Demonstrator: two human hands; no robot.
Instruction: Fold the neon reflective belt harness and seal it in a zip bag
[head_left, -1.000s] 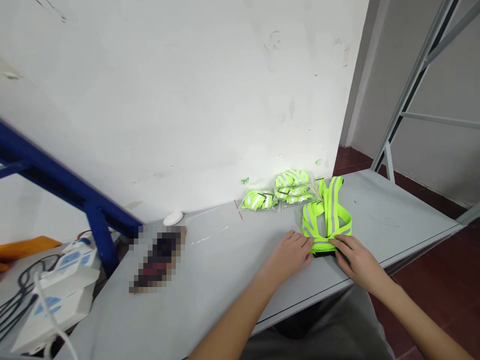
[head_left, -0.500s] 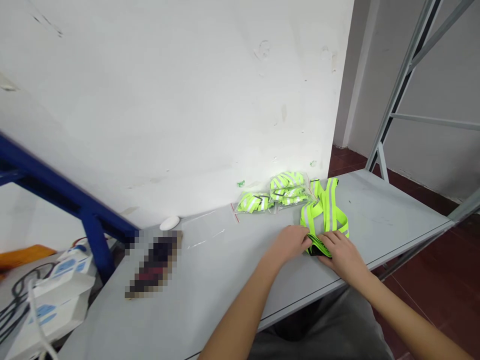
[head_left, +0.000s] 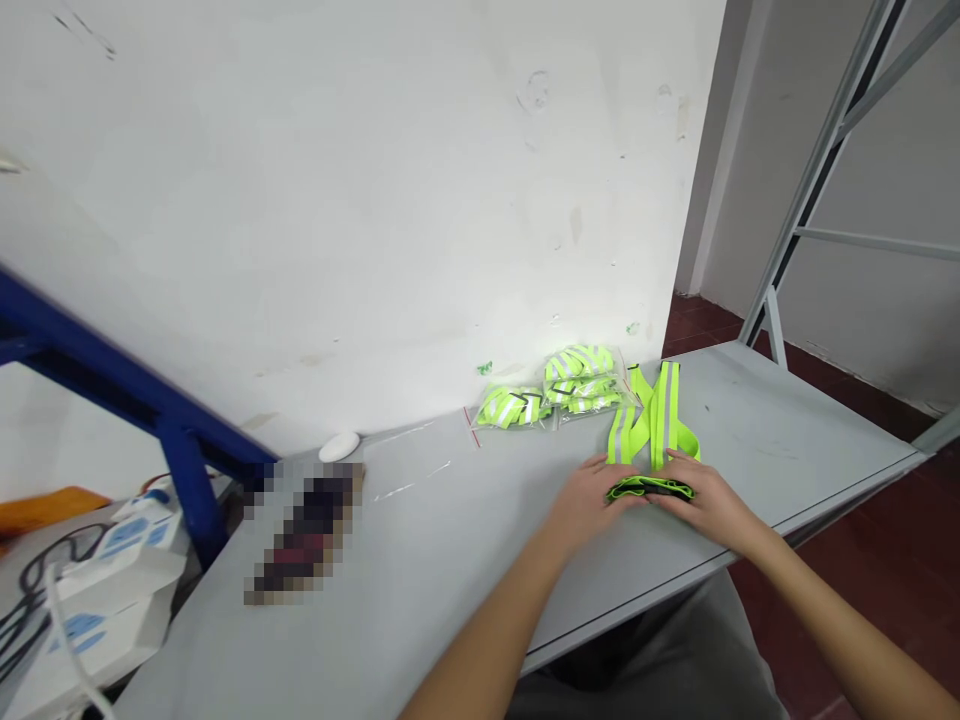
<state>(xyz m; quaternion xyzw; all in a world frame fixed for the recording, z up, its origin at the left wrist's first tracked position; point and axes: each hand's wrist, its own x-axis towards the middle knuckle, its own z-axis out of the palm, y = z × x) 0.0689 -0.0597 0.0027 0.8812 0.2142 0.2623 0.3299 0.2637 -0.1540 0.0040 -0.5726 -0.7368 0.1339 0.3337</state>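
A neon-yellow reflective vest (head_left: 664, 415) made of straps with silver stripes lies on the grey table. Its far straps cross and stretch out flat toward the wall, while its near part is gathered into a folded bundle with black edging. My left hand (head_left: 583, 505) is closed on the left end of that bundle, thumb in front and fingers behind. On the bundle's right end my right hand (head_left: 712, 502) is closed in the same way. Just beyond, along the wall, are clear zip bags (head_left: 581, 385) with similar folded vests, some of them stacked, and another such bag (head_left: 510, 407) to their left.
The grey table (head_left: 450, 560) runs along a white wall (head_left: 375, 200). At left are a white oval object (head_left: 340, 446), a blurred-out item (head_left: 307, 540), a blue metal frame (head_left: 187, 460) and white boxes (head_left: 127, 560) with cables. A grey metal rack (head_left: 806, 190) stands at right.
The folded part of the vest has turned to lie more level across my front. My right hand has shifted to its right end, and my left hand has moved slightly. The view has shifted a little.
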